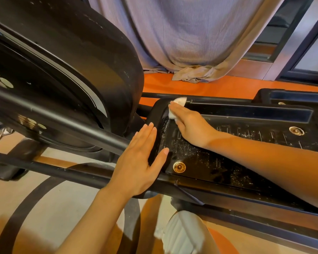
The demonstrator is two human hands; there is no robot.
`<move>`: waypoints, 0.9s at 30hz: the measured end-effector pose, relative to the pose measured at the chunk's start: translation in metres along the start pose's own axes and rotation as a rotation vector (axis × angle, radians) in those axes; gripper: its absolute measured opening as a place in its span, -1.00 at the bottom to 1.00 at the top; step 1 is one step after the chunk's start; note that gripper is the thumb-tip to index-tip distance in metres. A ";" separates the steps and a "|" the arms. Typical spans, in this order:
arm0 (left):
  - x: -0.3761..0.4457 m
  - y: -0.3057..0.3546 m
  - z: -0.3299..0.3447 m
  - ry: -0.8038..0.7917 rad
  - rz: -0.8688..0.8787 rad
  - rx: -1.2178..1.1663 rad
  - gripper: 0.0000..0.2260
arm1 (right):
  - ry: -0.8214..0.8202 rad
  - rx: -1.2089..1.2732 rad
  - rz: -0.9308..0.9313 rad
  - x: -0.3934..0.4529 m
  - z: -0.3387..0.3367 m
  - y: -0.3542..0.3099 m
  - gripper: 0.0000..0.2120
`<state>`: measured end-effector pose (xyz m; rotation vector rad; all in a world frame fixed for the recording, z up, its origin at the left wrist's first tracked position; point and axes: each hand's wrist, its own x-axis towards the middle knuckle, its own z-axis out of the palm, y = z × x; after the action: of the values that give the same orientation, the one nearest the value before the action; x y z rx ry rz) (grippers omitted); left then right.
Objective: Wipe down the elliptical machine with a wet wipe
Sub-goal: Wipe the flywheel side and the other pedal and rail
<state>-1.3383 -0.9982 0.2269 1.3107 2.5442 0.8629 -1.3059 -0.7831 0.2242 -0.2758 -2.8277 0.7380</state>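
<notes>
The black elliptical machine fills the view, with its flywheel housing [66, 74] at the left and a dusty foot pedal [218, 162] stretching to the right. My right hand [191, 123] presses a white wet wipe [180, 102] against the far front corner of the pedal's raised lip, fingers extended over it. My left hand [140, 162] lies flat with straight fingers over the near part of that lip [159, 136], thumb on the pedal side. White specks cover the pedal surface, and two brass-coloured bolts [179, 167] sit in it.
A black crank bar [62, 123] runs diagonally under the housing. A second pedal [290, 96] lies behind. A grey curtain [191, 43] hangs to the orange floor [228, 85]. A window frame [301, 52] stands at the right. My knee and a pale garment [184, 233] are below.
</notes>
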 end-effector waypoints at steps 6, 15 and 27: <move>0.000 -0.001 0.001 -0.001 -0.004 -0.004 -0.26 | 0.163 0.153 0.198 0.004 0.008 -0.007 -0.57; 0.000 0.002 -0.001 -0.017 -0.008 -0.006 -0.28 | 0.152 -0.619 -0.073 0.006 0.002 -0.002 -0.81; 0.000 0.001 0.000 -0.023 -0.009 -0.017 -0.34 | 0.086 -0.507 0.005 -0.010 0.000 -0.013 -0.69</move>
<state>-1.3379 -0.9977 0.2276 1.2951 2.5182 0.8607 -1.2983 -0.7967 0.2289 -0.3786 -2.8844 -0.0066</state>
